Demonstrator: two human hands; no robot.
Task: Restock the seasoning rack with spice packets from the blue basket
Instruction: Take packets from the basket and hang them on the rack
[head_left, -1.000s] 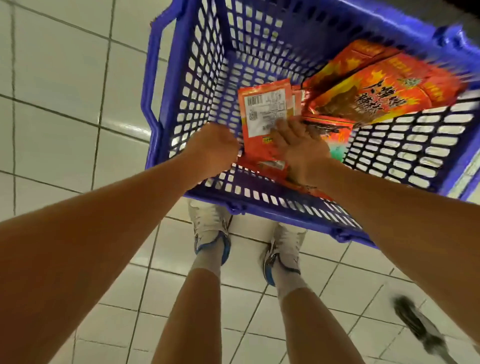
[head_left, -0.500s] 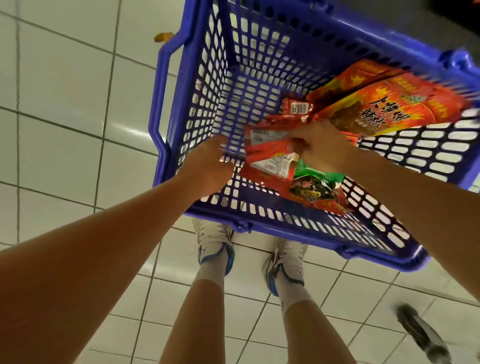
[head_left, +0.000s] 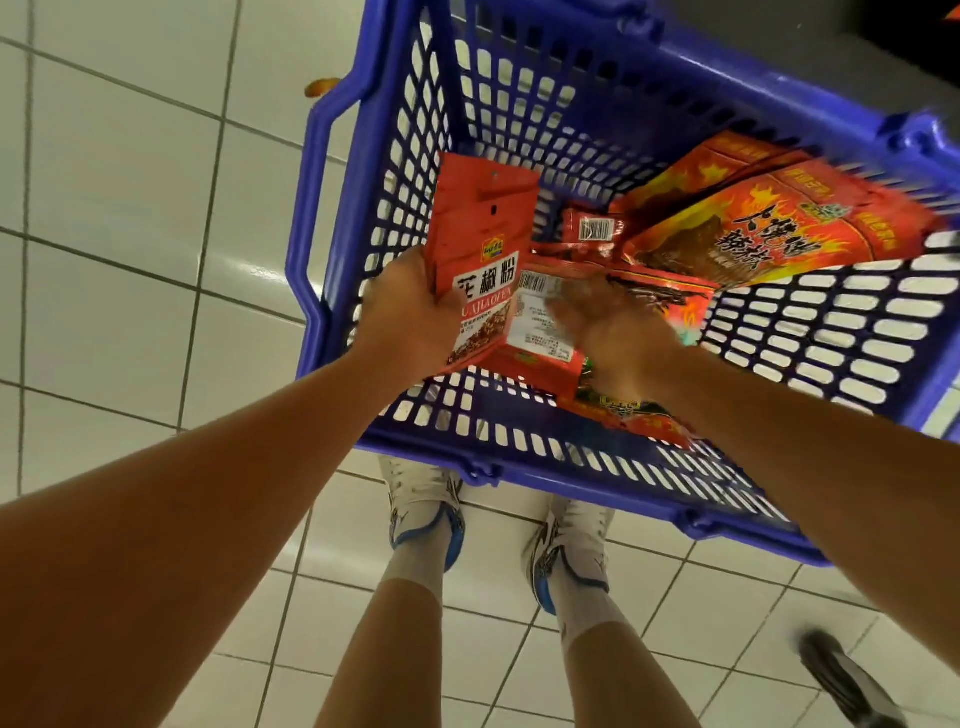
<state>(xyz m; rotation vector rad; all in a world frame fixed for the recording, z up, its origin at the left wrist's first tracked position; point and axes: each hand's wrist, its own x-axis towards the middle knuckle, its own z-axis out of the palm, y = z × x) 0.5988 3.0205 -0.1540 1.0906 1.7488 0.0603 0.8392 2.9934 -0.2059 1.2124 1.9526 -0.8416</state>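
Observation:
The blue basket hangs in front of me over the tiled floor. My left hand grips a small stack of red spice packets, held upright with the printed fronts toward me, above the basket's left side. My right hand is blurred and lies low in the basket on a red packet with a white back label; its grip is unclear. Large orange packets lean at the right, with a small red packet behind and a green-topped packet under my right wrist.
White floor tiles spread to the left and below. My feet in white shoes stand just under the basket's near wall. A dark object lies at the lower right, and an orange scrap sits beside the basket handle.
My left hand left the basket's near wall and now holds a stack of red packets raised upright. My right hand let go of them and dropped back onto the packets below.

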